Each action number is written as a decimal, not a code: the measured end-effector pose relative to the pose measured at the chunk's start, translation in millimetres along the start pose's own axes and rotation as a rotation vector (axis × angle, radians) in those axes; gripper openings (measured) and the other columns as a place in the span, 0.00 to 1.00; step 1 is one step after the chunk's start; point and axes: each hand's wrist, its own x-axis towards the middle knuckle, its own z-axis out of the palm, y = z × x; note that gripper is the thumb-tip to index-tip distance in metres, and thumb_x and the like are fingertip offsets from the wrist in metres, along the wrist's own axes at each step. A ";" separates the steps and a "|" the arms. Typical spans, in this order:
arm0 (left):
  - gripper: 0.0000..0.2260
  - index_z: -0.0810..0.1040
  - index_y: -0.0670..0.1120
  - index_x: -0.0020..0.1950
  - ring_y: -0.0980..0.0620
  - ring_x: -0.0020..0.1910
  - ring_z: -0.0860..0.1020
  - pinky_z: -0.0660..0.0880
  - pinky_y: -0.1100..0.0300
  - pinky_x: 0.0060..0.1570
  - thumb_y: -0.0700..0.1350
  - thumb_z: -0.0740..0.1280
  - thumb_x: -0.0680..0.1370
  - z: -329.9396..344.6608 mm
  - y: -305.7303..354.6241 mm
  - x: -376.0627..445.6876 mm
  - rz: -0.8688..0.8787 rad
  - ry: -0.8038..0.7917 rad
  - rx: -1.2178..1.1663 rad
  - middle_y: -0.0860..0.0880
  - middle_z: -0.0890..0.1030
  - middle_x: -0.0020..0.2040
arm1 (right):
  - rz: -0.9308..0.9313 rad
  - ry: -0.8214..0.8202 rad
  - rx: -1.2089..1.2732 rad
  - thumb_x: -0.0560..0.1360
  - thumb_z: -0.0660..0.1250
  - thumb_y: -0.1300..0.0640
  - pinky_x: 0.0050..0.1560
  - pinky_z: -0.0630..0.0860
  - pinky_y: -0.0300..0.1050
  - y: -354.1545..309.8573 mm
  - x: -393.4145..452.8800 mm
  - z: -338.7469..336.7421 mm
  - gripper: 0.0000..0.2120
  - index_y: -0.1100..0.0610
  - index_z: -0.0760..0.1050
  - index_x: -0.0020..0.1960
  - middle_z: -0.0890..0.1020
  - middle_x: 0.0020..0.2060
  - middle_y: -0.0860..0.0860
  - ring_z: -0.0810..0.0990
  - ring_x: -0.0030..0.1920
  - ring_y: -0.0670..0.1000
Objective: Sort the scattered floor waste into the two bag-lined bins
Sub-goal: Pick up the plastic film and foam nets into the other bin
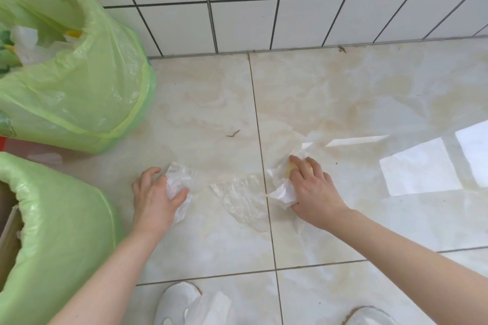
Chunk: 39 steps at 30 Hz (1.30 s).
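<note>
While I look down at the floor (343, 103), my left hand (155, 192) grasps one end of a clear plastic film (237, 192), my right hand (314, 190) grasps the other at three o'clock; two green-lined bins (79, 92) stand at nine and ten o'clock.

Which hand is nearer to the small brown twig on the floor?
Left. The left hand is below the brown twig and slightly left; the right hand is farther, below and right of it.
</note>
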 end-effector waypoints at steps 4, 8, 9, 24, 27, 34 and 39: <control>0.19 0.78 0.36 0.52 0.36 0.60 0.67 0.68 0.46 0.59 0.49 0.74 0.70 3.2 -3.0 -5.5 0.043 -0.020 0.091 0.41 0.73 0.64 | 0.052 0.073 -0.030 0.69 0.66 0.60 0.60 0.71 0.57 -7.8 5.1 11.3 0.27 0.59 0.65 0.67 0.61 0.73 0.56 0.61 0.71 0.64; 0.11 0.77 0.37 0.48 0.38 0.51 0.72 0.71 0.48 0.49 0.41 0.72 0.71 2.3 2.2 -12.3 0.090 0.002 0.012 0.41 0.75 0.53 | 0.081 0.149 -0.117 0.58 0.72 0.65 0.36 0.76 0.53 -12.8 16.2 14.1 0.30 0.59 0.71 0.60 0.75 0.57 0.58 0.75 0.52 0.64; 0.09 0.75 0.39 0.47 0.39 0.50 0.73 0.71 0.50 0.46 0.40 0.71 0.71 1.0 4.3 -13.9 0.091 -0.004 -0.017 0.42 0.75 0.52 | 0.085 0.175 -0.134 0.57 0.72 0.67 0.32 0.75 0.52 -12.5 19.5 14.0 0.30 0.59 0.72 0.59 0.75 0.55 0.59 0.75 0.49 0.63; 0.23 0.71 0.51 0.67 0.39 0.48 0.78 0.75 0.50 0.46 0.36 0.66 0.73 -6.8 3.3 -28.1 0.046 -0.044 -0.179 0.48 0.74 0.58 | -0.011 0.207 0.271 0.70 0.63 0.66 0.46 0.75 0.51 -47.8 13.0 -29.7 0.24 0.55 0.67 0.65 0.71 0.53 0.54 0.71 0.51 0.57; 0.23 0.71 0.51 0.66 0.40 0.48 0.78 0.74 0.51 0.46 0.35 0.66 0.73 -7.5 1.3 -30.2 0.021 -0.045 -0.193 0.48 0.74 0.58 | -0.120 0.120 0.188 0.71 0.63 0.64 0.45 0.75 0.47 -71.6 3.8 -21.0 0.25 0.54 0.64 0.66 0.69 0.56 0.53 0.69 0.52 0.56; 0.22 0.71 0.51 0.65 0.47 0.51 0.75 0.65 0.63 0.45 0.36 0.66 0.72 -2.5 -2.0 -33.7 -0.003 -0.060 -0.289 0.50 0.74 0.56 | -0.103 0.026 0.033 0.62 0.75 0.46 0.35 0.79 0.49 -86.8 6.9 12.3 0.38 0.58 0.65 0.67 0.70 0.56 0.58 0.71 0.48 0.60; 0.23 0.70 0.51 0.66 0.50 0.53 0.74 0.65 0.63 0.47 0.37 0.66 0.73 -4.0 -2.1 -34.7 -0.006 -0.094 -0.319 0.51 0.74 0.58 | -0.117 0.040 0.019 0.63 0.74 0.46 0.35 0.79 0.46 -91.6 10.4 15.0 0.40 0.59 0.64 0.69 0.71 0.56 0.59 0.74 0.48 0.58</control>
